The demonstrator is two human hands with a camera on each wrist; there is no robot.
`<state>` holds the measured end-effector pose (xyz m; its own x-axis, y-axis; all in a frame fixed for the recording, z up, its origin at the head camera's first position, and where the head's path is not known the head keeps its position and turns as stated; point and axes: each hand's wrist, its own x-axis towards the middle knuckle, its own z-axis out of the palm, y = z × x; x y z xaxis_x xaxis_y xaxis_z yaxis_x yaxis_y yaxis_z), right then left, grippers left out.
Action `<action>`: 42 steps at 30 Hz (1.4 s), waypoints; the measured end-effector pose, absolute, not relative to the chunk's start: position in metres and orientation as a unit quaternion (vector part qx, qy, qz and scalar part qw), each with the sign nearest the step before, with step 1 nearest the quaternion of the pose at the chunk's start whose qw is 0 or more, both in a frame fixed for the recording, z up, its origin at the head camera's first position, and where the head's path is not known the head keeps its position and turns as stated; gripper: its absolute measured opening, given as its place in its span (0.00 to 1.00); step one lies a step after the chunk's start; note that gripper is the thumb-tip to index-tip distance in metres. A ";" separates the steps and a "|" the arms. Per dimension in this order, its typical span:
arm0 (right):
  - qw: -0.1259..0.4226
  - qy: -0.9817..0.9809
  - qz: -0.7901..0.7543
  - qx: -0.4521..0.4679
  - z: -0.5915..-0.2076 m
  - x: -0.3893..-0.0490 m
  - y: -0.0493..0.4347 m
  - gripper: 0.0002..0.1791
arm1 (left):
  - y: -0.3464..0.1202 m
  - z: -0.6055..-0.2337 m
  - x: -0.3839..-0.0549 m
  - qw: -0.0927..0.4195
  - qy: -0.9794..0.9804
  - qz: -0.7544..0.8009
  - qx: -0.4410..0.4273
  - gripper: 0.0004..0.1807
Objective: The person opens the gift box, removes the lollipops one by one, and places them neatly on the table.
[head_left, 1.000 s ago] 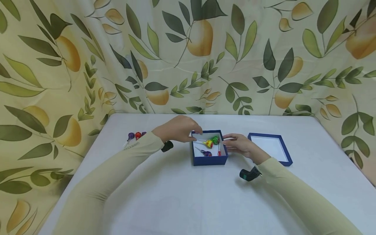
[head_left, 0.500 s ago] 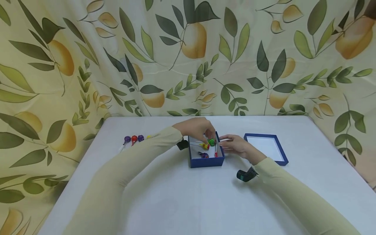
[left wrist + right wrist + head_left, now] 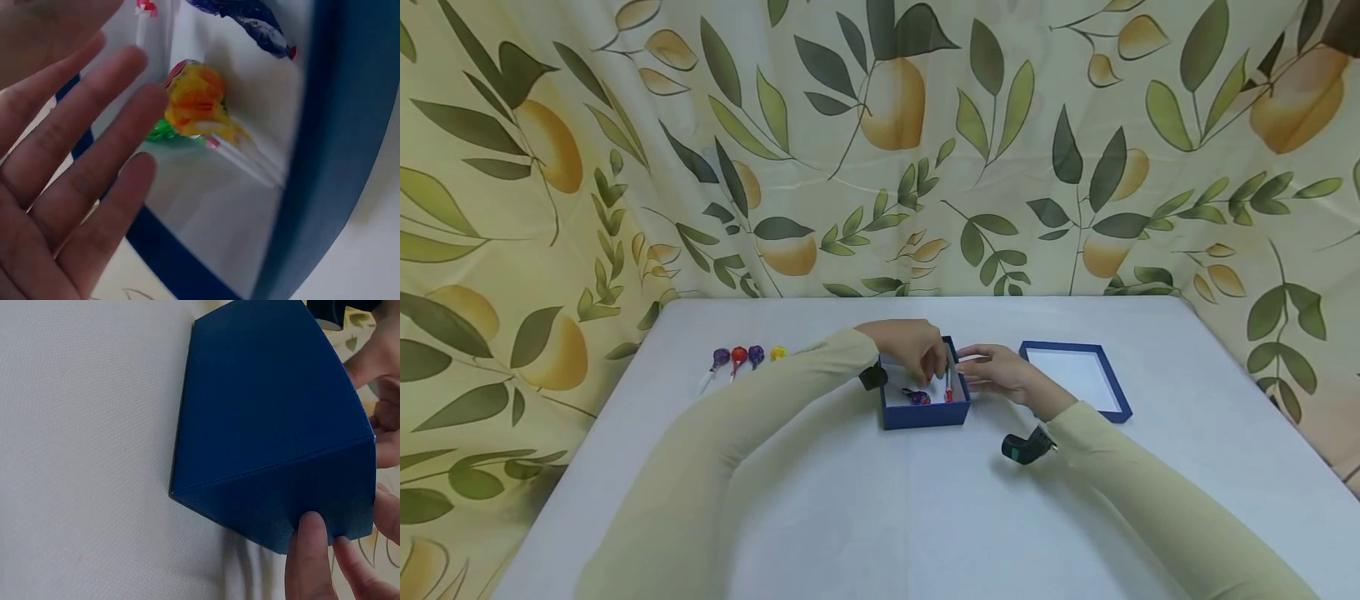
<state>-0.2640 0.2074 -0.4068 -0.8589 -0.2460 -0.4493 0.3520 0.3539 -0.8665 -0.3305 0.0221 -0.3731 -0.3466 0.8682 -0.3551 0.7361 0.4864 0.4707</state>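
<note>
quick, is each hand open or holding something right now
Left hand: open, in the box near the yellow lollipop, no hold visible.
Right hand: open, touching the box's side.

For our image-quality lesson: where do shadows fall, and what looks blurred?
Head view: soft shadow on the table beside the left sleeve; left wrist view: blurred near edge on the blue box; right wrist view: shadow streaks beside the box.

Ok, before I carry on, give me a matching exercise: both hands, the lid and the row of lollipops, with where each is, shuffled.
1. left hand
2. right hand
3. lid
4. row of lollipops

A. against the outer side of the box
B. left of the box
C. fingers down in the box
D. right of the box, white inside up

Pairs: 1-C, 2-A, 3-D, 4-B
</note>
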 end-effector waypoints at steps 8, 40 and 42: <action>0.260 0.781 -0.566 0.042 -0.407 -0.263 0.208 0.31 | 0.025 -0.371 -0.330 0.309 0.806 0.083 0.499 0.14; 0.253 0.785 -0.564 0.046 -0.406 -0.261 0.205 0.30 | 0.005 -0.398 -0.331 0.357 0.823 0.052 0.440 0.13; 0.252 0.784 -0.565 0.046 -0.405 -0.261 0.206 0.30 | 0.003 -0.401 -0.331 0.356 0.820 0.060 0.444 0.12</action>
